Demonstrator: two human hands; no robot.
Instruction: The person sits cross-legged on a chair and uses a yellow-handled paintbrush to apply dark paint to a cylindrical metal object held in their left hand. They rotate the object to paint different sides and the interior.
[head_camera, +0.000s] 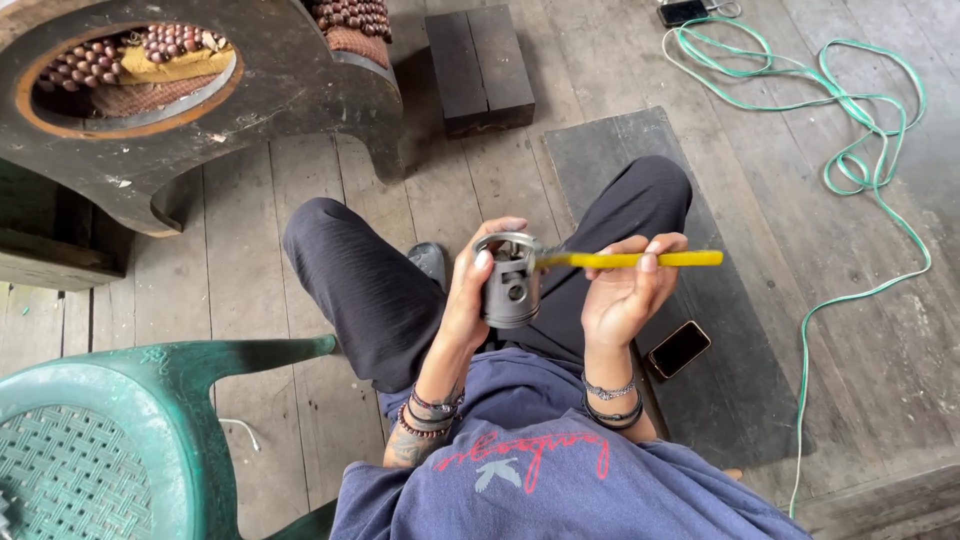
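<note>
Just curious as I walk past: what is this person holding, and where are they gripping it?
The left hand grips a grey piston around its side. The right hand holds a yellow-handled tool by the handle, tip at the piston's top.

A green plastic chair (95, 440) stands at the lower left. A green cable (850, 150) loops across the plank floor (270, 220). A phone (680, 348) lies on a dark mat (740, 400), beyond which sits a dark wooden block (480, 65).

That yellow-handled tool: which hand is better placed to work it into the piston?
Probably the right hand: it already grips the yellow-handled tool, tip at the piston, which the left hand steadies.
</note>
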